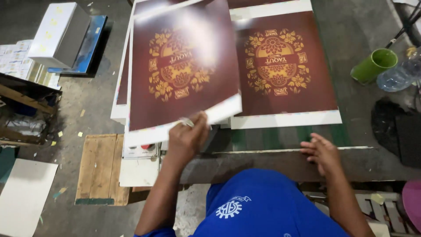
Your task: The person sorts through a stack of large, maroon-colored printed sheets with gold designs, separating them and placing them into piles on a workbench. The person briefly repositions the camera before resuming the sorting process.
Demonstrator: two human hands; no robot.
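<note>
Head view: left hand (187, 137) gripping lifted maroon printed sheet (184, 66).

Two maroon printed sheets (184, 66) (285, 66), one green cup (373, 66), one plastic bottle (401, 74), one wooden pallet (100, 169).

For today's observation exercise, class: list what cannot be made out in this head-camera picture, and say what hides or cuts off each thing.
- Stack of dark red printed sheets: left part hidden by the lifted glossy dark red sheet; top cut by the frame edge.
- Lifted sheet's gold ornament: washed out by glare and motion blur.
- Left hand: fingertips hidden behind the lifted sheet.
- Clear plastic bottle: cut off by the right edge.
- Right hand: what lies under its palm cannot be seen.
</note>
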